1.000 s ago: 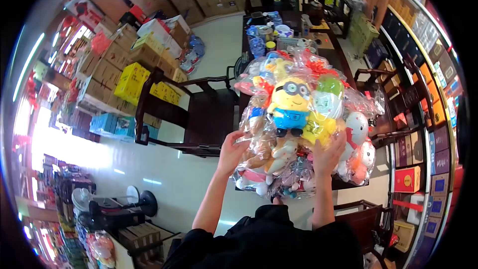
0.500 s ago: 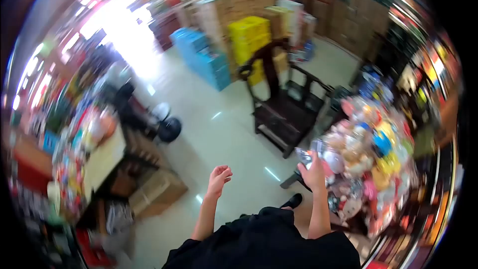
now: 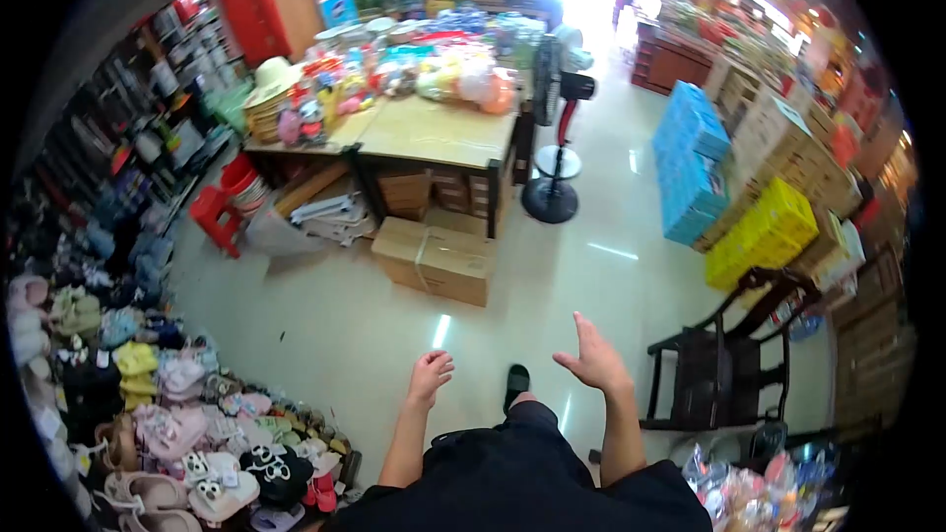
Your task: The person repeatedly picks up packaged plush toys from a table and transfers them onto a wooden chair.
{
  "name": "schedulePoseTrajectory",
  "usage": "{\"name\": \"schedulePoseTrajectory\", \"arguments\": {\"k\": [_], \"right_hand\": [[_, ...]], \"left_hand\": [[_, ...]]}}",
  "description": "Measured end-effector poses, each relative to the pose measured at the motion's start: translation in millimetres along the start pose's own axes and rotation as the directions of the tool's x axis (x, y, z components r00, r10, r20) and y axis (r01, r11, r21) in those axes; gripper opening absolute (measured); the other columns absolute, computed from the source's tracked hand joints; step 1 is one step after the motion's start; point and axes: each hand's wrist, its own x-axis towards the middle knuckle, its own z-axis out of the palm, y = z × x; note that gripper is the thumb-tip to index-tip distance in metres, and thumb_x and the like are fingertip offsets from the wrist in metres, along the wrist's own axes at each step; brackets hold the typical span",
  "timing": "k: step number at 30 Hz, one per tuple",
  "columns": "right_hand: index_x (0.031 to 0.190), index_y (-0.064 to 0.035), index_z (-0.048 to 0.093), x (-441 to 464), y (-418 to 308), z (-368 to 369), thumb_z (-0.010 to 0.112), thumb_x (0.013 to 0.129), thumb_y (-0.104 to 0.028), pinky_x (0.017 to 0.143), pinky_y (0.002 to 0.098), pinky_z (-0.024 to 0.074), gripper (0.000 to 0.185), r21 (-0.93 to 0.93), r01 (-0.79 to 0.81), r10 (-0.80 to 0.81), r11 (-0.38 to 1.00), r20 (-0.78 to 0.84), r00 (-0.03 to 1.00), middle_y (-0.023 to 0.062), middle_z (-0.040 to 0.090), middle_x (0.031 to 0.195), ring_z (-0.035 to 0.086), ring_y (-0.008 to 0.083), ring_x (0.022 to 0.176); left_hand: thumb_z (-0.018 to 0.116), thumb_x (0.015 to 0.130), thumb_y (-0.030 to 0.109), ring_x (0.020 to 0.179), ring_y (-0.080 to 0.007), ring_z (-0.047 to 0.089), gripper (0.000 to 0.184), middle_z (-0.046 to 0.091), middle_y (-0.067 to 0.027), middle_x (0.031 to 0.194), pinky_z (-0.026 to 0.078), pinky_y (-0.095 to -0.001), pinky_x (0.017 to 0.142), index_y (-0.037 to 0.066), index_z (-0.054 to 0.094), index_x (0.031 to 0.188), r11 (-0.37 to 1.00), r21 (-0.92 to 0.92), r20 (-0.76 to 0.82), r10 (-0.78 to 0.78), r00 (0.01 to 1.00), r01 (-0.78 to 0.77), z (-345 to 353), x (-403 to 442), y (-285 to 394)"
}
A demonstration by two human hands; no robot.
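Note:
My left hand (image 3: 432, 377) hangs in mid-air over the tiled floor, its fingers loosely curled with nothing visible in them. To its right, my right hand (image 3: 595, 360) is raised with the thumb spread away from the straight fingers, and it is empty too. Neither hand touches anything. Beyond them stands a cardboard box (image 3: 431, 261) under a table (image 3: 434, 138) piled with packaged toys (image 3: 473, 81). A dark wooden armchair (image 3: 717, 374) is the nearest furniture to my right hand.
Piled slippers (image 3: 187, 433) fill the lower left. A black standing fan (image 3: 550, 199) is beside the table's right end. Blue boxes (image 3: 690, 172) and yellow boxes (image 3: 764, 236) line the right. Bagged toys (image 3: 759, 493) lie at lower right; a red stool (image 3: 215, 220) stands at left.
My view has swung left, bringing the table and slippers into sight. The chair and bagged toys have shifted right in view. My right hand is now away from the bagged toys.

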Motion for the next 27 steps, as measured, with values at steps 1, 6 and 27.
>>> {"name": "schedulePoseTrajectory", "arguments": {"k": [1, 6, 27], "right_hand": [[0.142, 0.0025, 0.019, 15, -10, 5, 0.066, 0.079, -0.037, 0.104, 0.0419, 0.036, 0.088, -0.019, 0.018, -0.017, 1.0, 0.081, 0.997, 0.0235, 0.03, 0.143, 0.037, 0.0379, 0.128], [0.143, 0.0039, 0.01, 99, -63, 32, 0.068, 0.077, -0.037, 0.105, 0.042, 0.0346, 0.096, -0.041, 0.062, -0.045, 0.997, 0.318, 0.947, 0.0256, 0.017, 0.148, 0.034, 0.0395, 0.13], [0.143, 0.0032, 0.01, 505, -249, 81, 0.071, 0.076, -0.03, 0.099, 0.0429, 0.0406, 0.096, 0.128, 0.367, -0.385, 0.921, 0.157, 0.91, 0.0259, 0.017, 0.147, 0.041, 0.0444, 0.122]], "left_hand": [[0.063, 0.086, 0.023, 0.091, -0.0172, 0.059, 0.031, 0.061, -0.0059, 0.101, 0.047, -0.0326, 0.077, 0.006, 0.052, 0.11, 0.999, -0.05, -0.012, -0.006, 1.0, 0.006, -6, -3, 2], [0.063, 0.087, 0.023, 0.093, -0.0175, 0.059, 0.029, 0.061, -0.0049, 0.101, 0.047, -0.0323, 0.078, 0.007, 0.053, 0.109, 0.99, -0.139, -0.143, -0.027, 0.989, 0.007, -45, 8, 22], [0.062, 0.088, 0.027, 0.092, -0.0147, 0.059, 0.03, 0.062, -0.0045, 0.101, 0.047, -0.0304, 0.077, 0.008, 0.053, 0.109, 0.985, -0.095, -0.399, 0.095, 0.912, -0.144, -206, 259, 297]]}}
